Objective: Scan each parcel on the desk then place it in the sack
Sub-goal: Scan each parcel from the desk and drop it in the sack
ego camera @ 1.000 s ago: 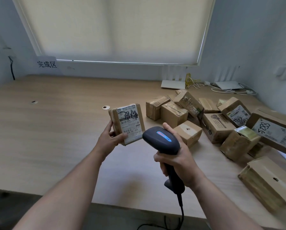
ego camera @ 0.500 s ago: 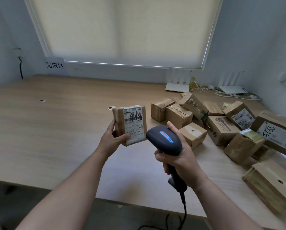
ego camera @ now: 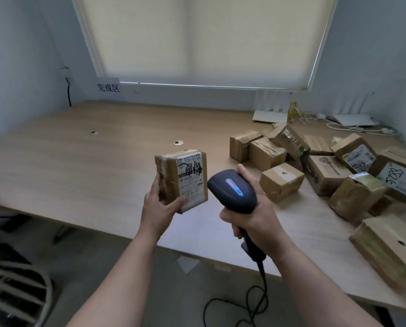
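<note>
Left hand [ego camera: 160,210] pinching small parcel [ego camera: 182,179] upright, label facing camera, held above desk [ego camera: 79,166] front edge. Right hand [ego camera: 256,219] wrapped round scanner [ego camera: 232,190] handle, head just beside label (angle looks steep). Risk: misread from skewed aim or scribbled label. Sack not identifiable.

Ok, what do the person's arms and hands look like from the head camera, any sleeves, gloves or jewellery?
Both forearms are bare as far as the frame shows, with no sleeves in view. The left hand and right hand have no gloves, and no rings, watch or wristbands show on the visible sides. No markings or cables are attached to either arm.
</note>
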Motion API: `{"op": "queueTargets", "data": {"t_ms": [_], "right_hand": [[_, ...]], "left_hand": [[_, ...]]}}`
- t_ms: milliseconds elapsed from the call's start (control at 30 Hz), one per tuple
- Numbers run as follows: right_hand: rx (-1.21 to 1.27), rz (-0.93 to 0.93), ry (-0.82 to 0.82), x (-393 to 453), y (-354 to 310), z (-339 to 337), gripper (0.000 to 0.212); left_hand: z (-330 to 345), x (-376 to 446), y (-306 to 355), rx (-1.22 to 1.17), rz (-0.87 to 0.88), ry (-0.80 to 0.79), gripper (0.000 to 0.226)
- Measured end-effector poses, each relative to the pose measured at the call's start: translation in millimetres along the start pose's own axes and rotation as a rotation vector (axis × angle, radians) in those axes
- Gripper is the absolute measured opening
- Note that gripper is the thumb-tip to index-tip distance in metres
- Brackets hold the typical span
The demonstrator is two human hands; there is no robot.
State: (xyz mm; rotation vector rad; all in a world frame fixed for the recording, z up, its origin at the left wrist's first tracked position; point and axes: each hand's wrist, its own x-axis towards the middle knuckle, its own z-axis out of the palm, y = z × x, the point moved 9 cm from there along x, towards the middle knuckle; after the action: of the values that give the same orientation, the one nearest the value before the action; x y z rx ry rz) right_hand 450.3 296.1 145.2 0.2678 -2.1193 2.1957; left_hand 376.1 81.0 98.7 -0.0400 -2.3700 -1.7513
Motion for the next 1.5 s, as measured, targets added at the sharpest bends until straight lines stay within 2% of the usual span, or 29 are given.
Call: {"op": "queueTargets", "data": {"t_ms": [167,400,767,967,1167,1500], "right_hand": [[0.051,-0.022,-0.064,-11.5,-3.4,24.7,0.094],[0.105,-0.028,-0.152,-24.6,0.1,75.7,0.095],[0.142,-0.034,-0.321,-4.8,1.8,202.3,0.091],[0.140,-0.031,-0.364,25.4,7.1,305.0,0.093],[0.125,-0.059,-0.443,58.5,7.2,429.9,0.094],[0.148,-0.091,-0.551,94.3,-3.1,595.4,0.098]], "left_hand": [[-38.1,-36.9,-10.8,0.069,-0.069,0.067,0.096],[-99.5,-73.3,-26.1,0.117,-0.102,0.209,0.099],[-220.5,-94.9,-49.1,0.129,-0.103,0.425,0.102],[-316.6,-81.2,-63.2,0.187,-0.087,0.513,0.091],[-431.3,-59.8,-96.4,0.198,-0.102,0.574,0.102],[-591.8,-39.1,-122.4,0.298,-0.104,0.691,0.089]]}}
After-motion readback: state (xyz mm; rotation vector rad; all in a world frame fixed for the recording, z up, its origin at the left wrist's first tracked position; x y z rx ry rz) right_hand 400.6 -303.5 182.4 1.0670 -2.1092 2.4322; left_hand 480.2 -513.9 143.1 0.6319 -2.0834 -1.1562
